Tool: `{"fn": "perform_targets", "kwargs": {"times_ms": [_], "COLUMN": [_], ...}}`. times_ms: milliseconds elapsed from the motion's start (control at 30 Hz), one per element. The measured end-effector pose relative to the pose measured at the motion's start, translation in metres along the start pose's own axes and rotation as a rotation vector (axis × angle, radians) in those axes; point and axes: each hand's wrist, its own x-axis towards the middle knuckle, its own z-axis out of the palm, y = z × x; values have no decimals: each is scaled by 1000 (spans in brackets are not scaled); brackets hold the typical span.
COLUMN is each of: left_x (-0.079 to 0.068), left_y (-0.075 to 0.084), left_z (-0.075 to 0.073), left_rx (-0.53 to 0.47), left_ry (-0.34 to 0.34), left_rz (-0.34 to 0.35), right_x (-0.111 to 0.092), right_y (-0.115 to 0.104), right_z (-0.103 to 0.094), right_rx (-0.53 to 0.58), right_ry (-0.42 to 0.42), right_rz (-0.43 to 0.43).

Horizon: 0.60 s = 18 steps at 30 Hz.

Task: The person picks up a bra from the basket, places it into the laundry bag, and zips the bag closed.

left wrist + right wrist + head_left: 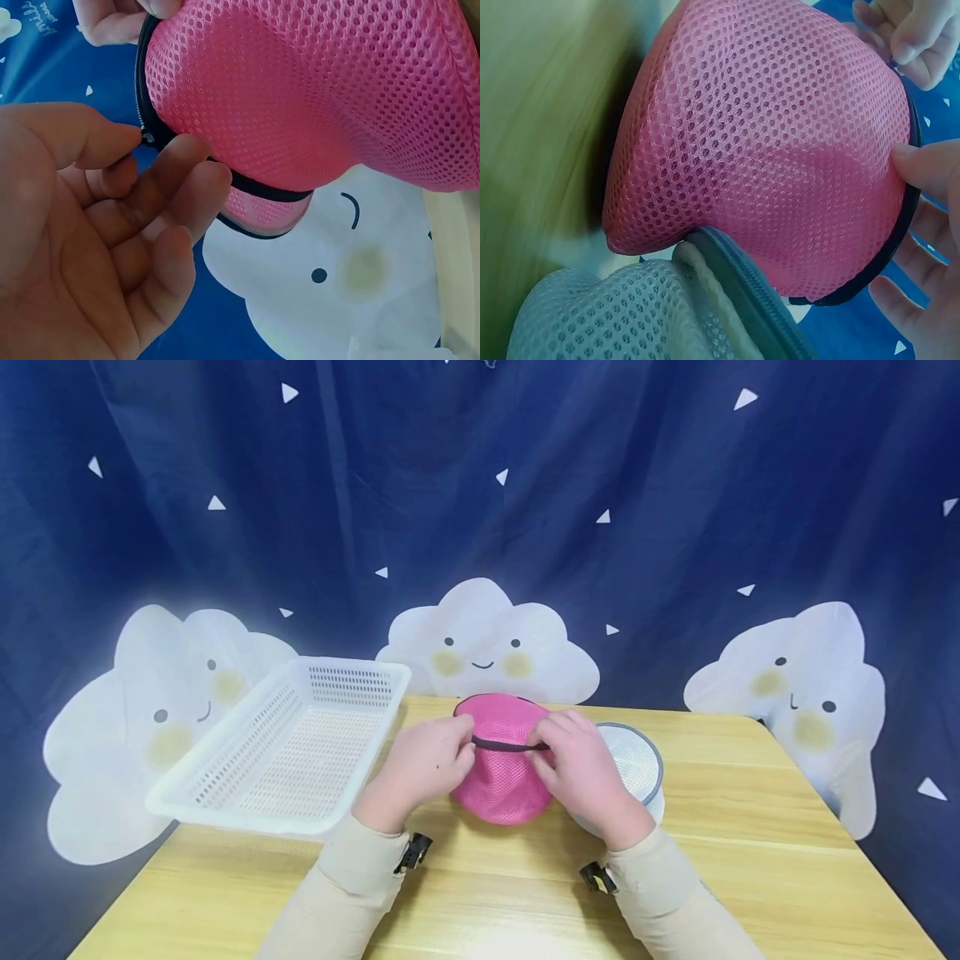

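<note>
A pink mesh laundry bag (501, 789) with a black zipper band stands on the table between both hands. My left hand (427, 760) pinches the band's left part; in the left wrist view, its thumb and index finger are at the small zipper pull (148, 137). On the other side, my right hand (581, 768) grips the zipper edge between thumb and fingers, as the right wrist view shows. Just behind the right wrist lies a white mesh laundry bag (632, 760) with a grey zipper rim, partly hidden by that hand.
At the left of the wooden table (757, 860) stands a white perforated plastic basket (360, 777), close to the left forearm. A dark blue curtain (525, 410) with cloud prints hangs behind the table's far edge.
</note>
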Motion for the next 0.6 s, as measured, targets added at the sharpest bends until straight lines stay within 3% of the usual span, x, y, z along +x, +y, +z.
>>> {"fn": "perform_targets", "kwargs": {"times_ms": [600], "left_x": [-1], "left_y": [15], "left_z": [3], "left_rx": [-3], "left_ry": [14], "left_rz": [79], "right_x": [2], "right_y": [-9], "right_z": [5], "right_rx": [2], "right_ry": [40], "right_rz": [-110]}}
